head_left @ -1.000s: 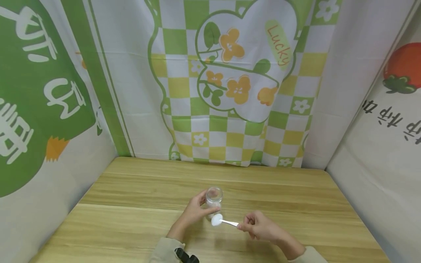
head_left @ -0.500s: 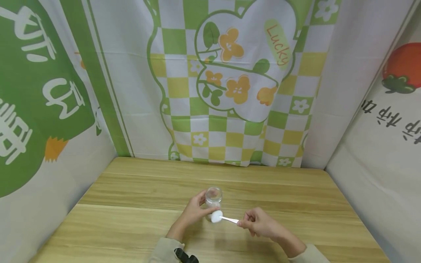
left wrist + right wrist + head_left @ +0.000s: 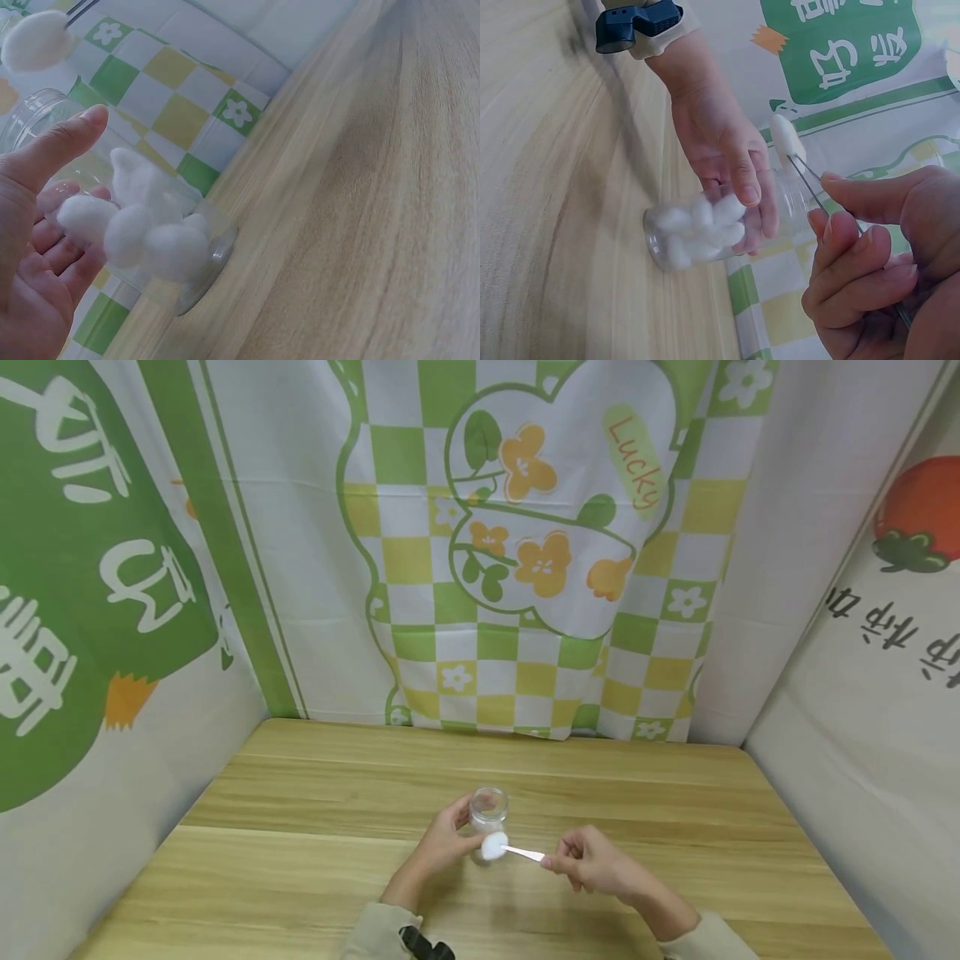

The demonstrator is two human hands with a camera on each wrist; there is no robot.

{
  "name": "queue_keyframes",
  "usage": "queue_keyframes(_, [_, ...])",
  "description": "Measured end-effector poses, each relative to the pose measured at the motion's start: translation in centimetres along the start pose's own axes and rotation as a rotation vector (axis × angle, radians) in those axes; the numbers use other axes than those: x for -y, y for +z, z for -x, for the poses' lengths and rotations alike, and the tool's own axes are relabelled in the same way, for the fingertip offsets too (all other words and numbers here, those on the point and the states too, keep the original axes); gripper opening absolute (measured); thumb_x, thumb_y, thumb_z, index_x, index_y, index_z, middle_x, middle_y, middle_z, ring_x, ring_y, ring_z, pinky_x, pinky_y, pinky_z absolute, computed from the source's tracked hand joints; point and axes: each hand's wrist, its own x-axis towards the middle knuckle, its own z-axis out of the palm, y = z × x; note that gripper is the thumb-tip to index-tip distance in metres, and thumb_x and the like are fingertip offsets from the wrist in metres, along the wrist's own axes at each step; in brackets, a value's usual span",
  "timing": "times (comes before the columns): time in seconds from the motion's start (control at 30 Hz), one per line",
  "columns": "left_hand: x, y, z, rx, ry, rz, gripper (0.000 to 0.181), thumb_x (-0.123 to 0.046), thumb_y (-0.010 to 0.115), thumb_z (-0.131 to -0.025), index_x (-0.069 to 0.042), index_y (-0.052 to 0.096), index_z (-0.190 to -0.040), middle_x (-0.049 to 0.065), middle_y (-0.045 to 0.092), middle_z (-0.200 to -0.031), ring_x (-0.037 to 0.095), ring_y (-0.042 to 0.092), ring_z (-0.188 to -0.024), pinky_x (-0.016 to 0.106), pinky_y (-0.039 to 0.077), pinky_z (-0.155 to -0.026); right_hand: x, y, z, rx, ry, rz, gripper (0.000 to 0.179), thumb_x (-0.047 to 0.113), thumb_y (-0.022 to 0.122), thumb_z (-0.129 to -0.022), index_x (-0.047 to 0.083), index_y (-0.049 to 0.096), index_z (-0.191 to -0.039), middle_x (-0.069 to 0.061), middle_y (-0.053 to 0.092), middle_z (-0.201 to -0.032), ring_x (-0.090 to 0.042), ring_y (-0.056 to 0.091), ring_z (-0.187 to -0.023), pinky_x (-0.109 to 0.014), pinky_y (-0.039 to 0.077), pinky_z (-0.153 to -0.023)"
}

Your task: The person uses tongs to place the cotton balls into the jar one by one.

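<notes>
My left hand [image 3: 444,842] holds a clear glass jar [image 3: 489,802], thumb on one side and fingers on the other. The jar stands upright on the table, its mouth uncovered. Several white cotton balls [image 3: 154,236] lie in its lower part. With thumb and fingers, my right hand [image 3: 596,866] pinches a pair of thin metal tweezers [image 3: 810,185]. At their tips is one cotton ball [image 3: 494,846], which the left wrist view shows above the jar's rim [image 3: 34,105], apart from it. The head view hides most of the jar's base behind this ball.
The wooden table [image 3: 300,793] reaches back to a green, white and yellow checked curtain [image 3: 517,677]. Printed cloth walls [image 3: 862,735] close off both sides. A black device [image 3: 424,943] is strapped at my left wrist.
My right hand has moved a little away from me, towards the back of the table, taking the tweezers and cotton ball along. My left hand and the jar stay in place.
</notes>
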Motion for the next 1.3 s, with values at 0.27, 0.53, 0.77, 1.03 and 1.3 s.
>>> queue_keyframes(0.27, [-0.3, -0.1, 0.2, 0.002, -0.022, 0.019, 0.069, -0.005, 0.072, -0.082, 0.011, 0.038, -0.140, 0.033, 0.047, -0.141, 0.049, 0.047, -0.131, 0.056, 0.039, -0.114, 0.4, -0.2, -0.2, -0.015, -0.010, 0.019, 0.033, 0.021, 0.062, -0.093, -0.005, 0.052, -0.075, 0.007, 0.045, -0.056, 0.000, 0.039, -0.047, -0.008, 0.031, -0.041])
queue_keyframes(0.53, [0.1, -0.1, 0.0, 0.013, -0.038, 0.019, 0.074, -0.013, 0.076, -0.081, 0.007, 0.038, -0.142, 0.029, 0.048, -0.142, 0.050, 0.047, -0.131, 0.060, 0.038, -0.113, 1.0, -0.6, -0.5, -0.048, 0.010, 0.030, 0.037, 0.024, 0.062, -0.093, -0.007, 0.052, -0.076, 0.007, 0.044, -0.053, -0.001, 0.036, -0.046, -0.009, 0.028, -0.040])
queue_keyframes(0.77, [0.3, -0.1, -0.1, 0.043, -0.006, 0.025, 0.073, -0.021, 0.078, -0.080, -0.004, 0.044, -0.142, 0.020, 0.052, -0.143, 0.044, 0.047, -0.133, 0.060, 0.036, -0.114, 1.3, -0.9, -0.8, -0.052, 0.000, 0.017, 0.035, 0.022, 0.062, -0.094, -0.008, 0.052, -0.077, 0.008, 0.045, -0.054, -0.001, 0.039, -0.047, -0.009, 0.030, -0.041])
queue_keyframes(1.03, [0.2, -0.1, 0.0, 0.040, -0.016, 0.020, 0.069, -0.023, 0.078, -0.080, -0.009, 0.047, -0.140, 0.015, 0.054, -0.142, 0.041, 0.048, -0.134, 0.060, 0.036, -0.115, 1.6, -1.1, -1.0, -0.058, 0.008, 0.017, 0.033, 0.023, 0.062, -0.094, -0.003, 0.052, -0.075, 0.007, 0.045, -0.055, -0.002, 0.039, -0.047, -0.009, 0.031, -0.042])
queue_keyframes(1.3, [0.2, 0.0, -0.1, 0.037, -0.006, 0.019, 0.066, -0.023, 0.077, -0.081, -0.009, 0.048, -0.139, 0.014, 0.057, -0.140, 0.039, 0.049, -0.133, 0.058, 0.036, -0.116, 2.1, -1.4, -1.5, -0.076, 0.023, -0.005, 0.032, 0.024, 0.061, -0.095, -0.001, 0.052, -0.075, 0.007, 0.044, -0.055, -0.003, 0.037, -0.048, -0.011, 0.029, -0.042])
